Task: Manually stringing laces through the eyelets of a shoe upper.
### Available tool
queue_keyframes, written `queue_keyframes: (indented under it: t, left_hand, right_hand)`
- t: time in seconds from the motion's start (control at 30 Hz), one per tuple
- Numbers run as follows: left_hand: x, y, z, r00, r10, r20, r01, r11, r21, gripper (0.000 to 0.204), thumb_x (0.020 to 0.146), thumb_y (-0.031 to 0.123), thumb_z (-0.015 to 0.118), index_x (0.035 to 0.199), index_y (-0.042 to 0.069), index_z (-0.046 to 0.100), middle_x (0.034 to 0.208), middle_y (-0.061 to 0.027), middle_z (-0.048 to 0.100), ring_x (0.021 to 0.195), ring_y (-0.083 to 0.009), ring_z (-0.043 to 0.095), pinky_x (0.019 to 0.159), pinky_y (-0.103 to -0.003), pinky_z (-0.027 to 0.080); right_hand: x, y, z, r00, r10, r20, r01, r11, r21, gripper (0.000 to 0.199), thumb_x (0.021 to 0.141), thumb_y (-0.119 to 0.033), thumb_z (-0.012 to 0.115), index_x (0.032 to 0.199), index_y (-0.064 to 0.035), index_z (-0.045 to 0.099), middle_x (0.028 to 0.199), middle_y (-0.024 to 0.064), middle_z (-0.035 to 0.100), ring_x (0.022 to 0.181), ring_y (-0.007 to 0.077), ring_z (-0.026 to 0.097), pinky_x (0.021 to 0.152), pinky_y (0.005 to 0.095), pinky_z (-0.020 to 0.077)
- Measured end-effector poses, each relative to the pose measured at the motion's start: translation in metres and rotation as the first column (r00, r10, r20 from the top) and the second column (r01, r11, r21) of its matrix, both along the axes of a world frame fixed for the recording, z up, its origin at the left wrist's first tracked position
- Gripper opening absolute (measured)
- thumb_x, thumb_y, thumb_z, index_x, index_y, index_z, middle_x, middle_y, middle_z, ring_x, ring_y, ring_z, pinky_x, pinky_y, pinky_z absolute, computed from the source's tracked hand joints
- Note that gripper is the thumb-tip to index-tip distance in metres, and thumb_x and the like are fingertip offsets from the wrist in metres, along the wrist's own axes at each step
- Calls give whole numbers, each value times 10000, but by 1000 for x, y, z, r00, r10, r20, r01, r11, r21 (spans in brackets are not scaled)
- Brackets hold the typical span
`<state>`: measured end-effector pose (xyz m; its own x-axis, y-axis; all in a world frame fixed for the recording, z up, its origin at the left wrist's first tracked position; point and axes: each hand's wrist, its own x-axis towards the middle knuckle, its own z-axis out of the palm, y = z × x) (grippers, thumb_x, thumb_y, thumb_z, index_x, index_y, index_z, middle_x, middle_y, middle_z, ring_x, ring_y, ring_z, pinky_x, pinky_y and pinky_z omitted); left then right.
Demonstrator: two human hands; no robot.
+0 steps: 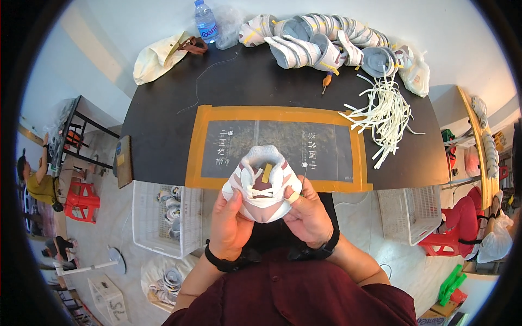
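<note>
Between my two hands, over the table's front edge, is a white and pink shoe upper (265, 207) with a grey padded collar. Its front end points toward me, and short white laces cross over a dark red tongue with a yellow strip. My left hand (228, 224) grips the upper's left side, thumb on top. The other side is held by my right hand (311, 216), which has a pale wrap on a finger. A thin dark line, perhaps a needle or thread, rises beside the right fingers.
On the dark table (157, 138) lie a taped-down sheet (272, 157), white laces (386, 117), a wooden-handled tool (327, 81), stacked shoe uppers (321, 26), a water bottle (205, 23) and a cloth bag (160, 58). White crates (142, 228) stand below. Other people sit at both sides.
</note>
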<state>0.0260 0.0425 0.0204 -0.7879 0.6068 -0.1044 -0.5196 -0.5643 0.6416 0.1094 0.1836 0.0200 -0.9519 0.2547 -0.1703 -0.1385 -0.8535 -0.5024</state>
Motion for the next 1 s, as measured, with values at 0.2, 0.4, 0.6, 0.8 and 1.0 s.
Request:
queue_keyframes:
  t: [0.2,0.4,0.6,0.8,1.0]
  left_hand:
    - [5,4,-6,971,-194,142,151,951,269,556,951,224,602,1435,58,384,1403,-86,504,1302,-257,481,1118,-435,364]
    - [3,5,-12,988,-133,78,117,976,185,590,944,236,623,1444,60,364,1416,-73,485,1321,-249,458,1129,-419,347]
    - [5,1,-4,989,-127,75,120,988,94,596,932,126,600,1461,69,331,1460,-91,426,1344,-232,429,1116,-426,361]
    - [-5,-7,-5,988,-7,-152,9,1000,16,525,923,72,590,1412,59,401,1403,-96,488,1307,-262,471,1105,-437,372]
    - [-36,4,32,153,-403,-902,-606,683,-408,264,862,119,658,1083,-11,596,966,-160,617,901,-282,614,758,-386,493]
  right_hand:
    - [2,5,-14,939,165,-303,-232,952,-199,193,971,-177,605,1157,-158,557,1030,-39,616,690,11,474,633,175,394]
    - [-3,0,-7,989,79,-125,-90,993,-82,292,970,-278,615,1222,-143,553,854,-90,540,501,-16,266,468,141,239]
    - [-1,3,-2,989,149,19,-146,981,-125,318,1010,-317,537,1282,-153,528,842,-98,523,507,-14,259,471,153,241]
    - [1,18,-30,935,326,-139,-338,939,-71,304,1021,-287,521,1270,-114,501,1022,-6,598,678,30,471,712,228,455]
    - [-8,24,17,957,-288,19,102,398,912,393,940,-225,648,1244,-40,481,1083,112,607,1080,191,580,882,332,479]
